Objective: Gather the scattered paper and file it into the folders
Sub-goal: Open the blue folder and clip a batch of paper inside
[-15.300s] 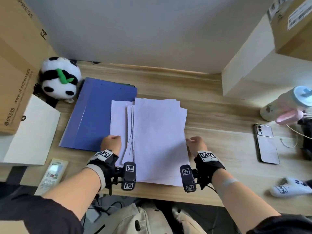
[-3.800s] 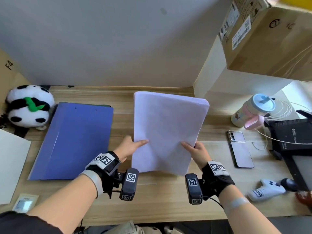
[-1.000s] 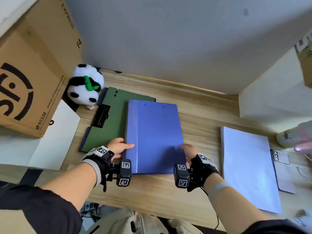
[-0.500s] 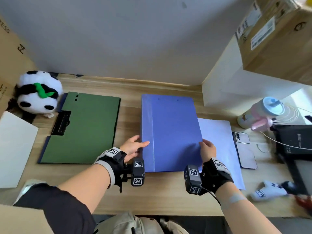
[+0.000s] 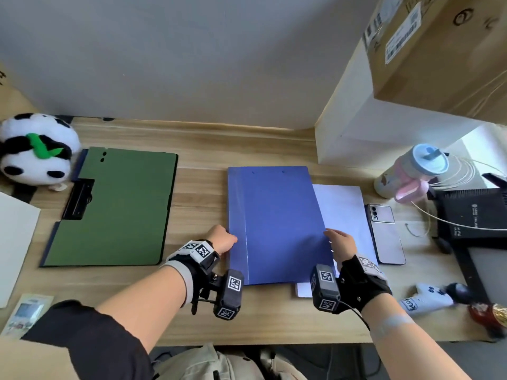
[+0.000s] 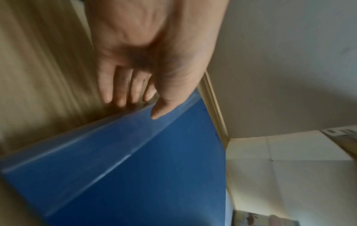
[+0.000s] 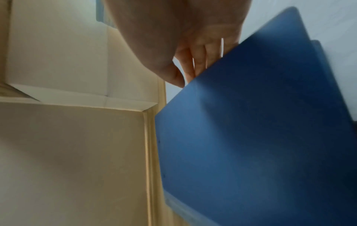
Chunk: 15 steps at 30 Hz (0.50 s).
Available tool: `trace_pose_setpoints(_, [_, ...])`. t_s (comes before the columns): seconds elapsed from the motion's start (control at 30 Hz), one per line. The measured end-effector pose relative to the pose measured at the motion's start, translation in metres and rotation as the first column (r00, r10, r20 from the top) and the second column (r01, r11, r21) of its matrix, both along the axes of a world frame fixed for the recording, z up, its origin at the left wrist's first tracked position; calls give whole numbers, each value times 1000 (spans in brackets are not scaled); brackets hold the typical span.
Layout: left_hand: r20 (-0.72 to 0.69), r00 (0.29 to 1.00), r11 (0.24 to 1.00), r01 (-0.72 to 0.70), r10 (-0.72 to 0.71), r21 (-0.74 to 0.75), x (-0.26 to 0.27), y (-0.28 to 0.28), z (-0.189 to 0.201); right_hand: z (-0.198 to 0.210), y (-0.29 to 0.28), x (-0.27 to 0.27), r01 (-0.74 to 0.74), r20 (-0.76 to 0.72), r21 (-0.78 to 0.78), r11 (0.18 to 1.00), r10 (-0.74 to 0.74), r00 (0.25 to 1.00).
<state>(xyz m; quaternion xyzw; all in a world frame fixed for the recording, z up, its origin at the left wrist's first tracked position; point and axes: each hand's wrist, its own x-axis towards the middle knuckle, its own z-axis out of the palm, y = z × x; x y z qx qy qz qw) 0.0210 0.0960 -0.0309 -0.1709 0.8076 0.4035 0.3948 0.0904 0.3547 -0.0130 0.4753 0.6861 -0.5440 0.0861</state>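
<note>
Both hands still pinch blue folder point(image 5: 277, 223): left hand point(image 5: 221, 238) at spine edge, right hand point(image 5: 340, 241) at opening edge, now lifted further off paper stack point(image 5: 345, 215).

The head view looks steeply down from above the wooden desk point(image 5: 203, 187), facing the grey wall at twelve o'clock and taking in the whole desktop. The left wrist view sits very close under the left hand point(image 6: 154, 50), low over the desk, looking along the fingers toward the wall. The right wrist view does likewise beneath the right hand point(image 7: 185, 30). All three share the blue folder point(image 5: 274, 223): its left edge at nine o'clock, its right edge at three.
</note>
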Motion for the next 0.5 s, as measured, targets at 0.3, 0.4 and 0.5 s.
trace_pose_setpoints(0.3, [-228,970,995,91,-82,28,-38,0,76,95,-22,-11,-316,-307,-175,932,254,917])
trace_pose_setpoints(0.4, [-313,948,994,84,-59,67,-48,-9,115,122,-52,-27,-453,-381,-170,875,365,849])
trace_pose_setpoints(0.5, [-364,930,993,80,-43,88,-55,-24,152,141,-91,-43,-592,-423,-151,792,490,762])
